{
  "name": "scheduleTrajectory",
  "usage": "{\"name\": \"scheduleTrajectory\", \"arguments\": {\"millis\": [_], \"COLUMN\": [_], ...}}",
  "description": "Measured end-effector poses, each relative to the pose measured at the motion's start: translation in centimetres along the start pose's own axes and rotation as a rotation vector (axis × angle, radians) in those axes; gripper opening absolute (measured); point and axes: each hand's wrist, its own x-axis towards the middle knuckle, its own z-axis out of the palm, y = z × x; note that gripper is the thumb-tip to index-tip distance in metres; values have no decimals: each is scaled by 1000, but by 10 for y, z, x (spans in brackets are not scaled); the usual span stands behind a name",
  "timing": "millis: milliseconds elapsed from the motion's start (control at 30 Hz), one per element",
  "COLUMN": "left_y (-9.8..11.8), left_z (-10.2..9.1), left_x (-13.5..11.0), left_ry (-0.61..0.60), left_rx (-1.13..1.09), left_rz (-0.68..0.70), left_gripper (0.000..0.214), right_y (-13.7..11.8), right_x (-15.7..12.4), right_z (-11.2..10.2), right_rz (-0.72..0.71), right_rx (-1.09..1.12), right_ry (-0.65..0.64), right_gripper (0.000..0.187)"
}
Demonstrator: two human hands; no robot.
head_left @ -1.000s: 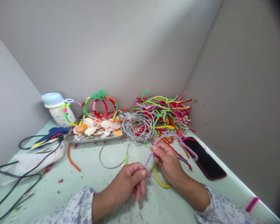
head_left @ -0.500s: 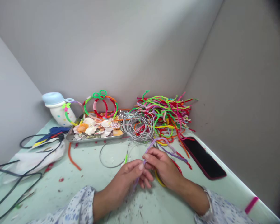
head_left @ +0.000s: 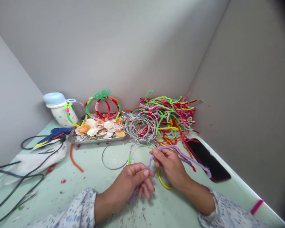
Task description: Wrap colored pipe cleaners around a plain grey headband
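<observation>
Two bare hands worked low over a pale green table [head_left: 85, 186], cuffs patterned in blue on white. A lilac fuzzy strip [head_left: 196, 162] ran between them. Left hand [head_left: 136, 177]: thumb and forefinger pinched the strip near one end, a short tail hanging below the palm, other fingers loosely curled. Right hand [head_left: 169, 163]: fingertips gripped the same strip a little further along, the long free part arching over the knuckles and out to the right, its tip in front of the phone [head_left: 210, 161] (whether it touched the screen, could not tell).

Near the right hand, a yellow strip [head_left: 165, 184] curved on the table, partly hidden. Beyond the hands lay a thin wire ring [head_left: 103, 160] with a bright green piece [head_left: 129, 160] on it. Behind that: a coil of grey wire [head_left: 132, 133], a heaped tangle of coloured strips [head_left: 171, 110] to its right, and a metal tray [head_left: 97, 141] of seashells [head_left: 92, 126] to its left. An orange strip [head_left: 74, 161] lay alone before the tray.
</observation>
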Motion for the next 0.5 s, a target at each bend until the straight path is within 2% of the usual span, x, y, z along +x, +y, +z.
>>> {"name": "scheduleTrajectory", "arguments": {"millis": [200, 367, 500], "left_y": [3, 0, 1], "left_z": [0, 2, 2], "left_x": [0, -2, -3], "left_ry": [28, -13, -45], "left_rx": [57, 7, -30], "left_rz": [6, -37, 9], "left_gripper": [32, 34, 32], "right_y": [5, 4, 3], "right_x": [2, 5, 2], "right_z": [-1, -1, 4], "right_rz": [18, 32, 61], "right_rx": [-27, -121, -149], "right_ry": [72, 3, -42], "right_gripper": [39, 37, 36]}}
